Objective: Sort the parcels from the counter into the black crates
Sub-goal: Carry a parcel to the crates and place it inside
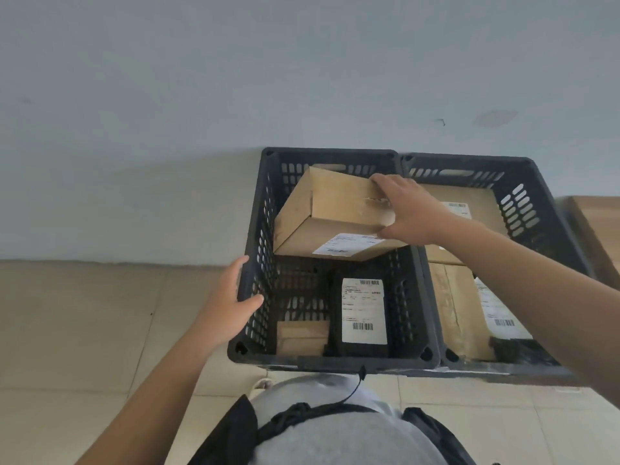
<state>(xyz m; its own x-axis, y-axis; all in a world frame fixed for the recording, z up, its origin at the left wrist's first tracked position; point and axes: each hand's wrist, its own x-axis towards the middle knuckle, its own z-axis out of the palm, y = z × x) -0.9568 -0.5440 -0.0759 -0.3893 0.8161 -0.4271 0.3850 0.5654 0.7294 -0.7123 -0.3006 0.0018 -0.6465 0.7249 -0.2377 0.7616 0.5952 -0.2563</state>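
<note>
Two black crates stand side by side on the floor against the wall. My right hand (407,209) grips the right end of a brown cardboard box (332,213) with a white label, tilted over the far half of the left crate (250,243). My left hand (231,297) rests against that crate's left rim, fingers and thumb spread. Down in the left crate lie a black parcel (362,313) with a white shipping label and a small brown box (302,335). The right crate (523,196) holds labelled cardboard boxes (459,310).
Beige floor tiles (84,330) spread to the left of the crates. A pale wall (235,78) rises behind them. Another brown cardboard piece (600,229) stands at the far right edge. My grey shirt and black straps fill the bottom centre.
</note>
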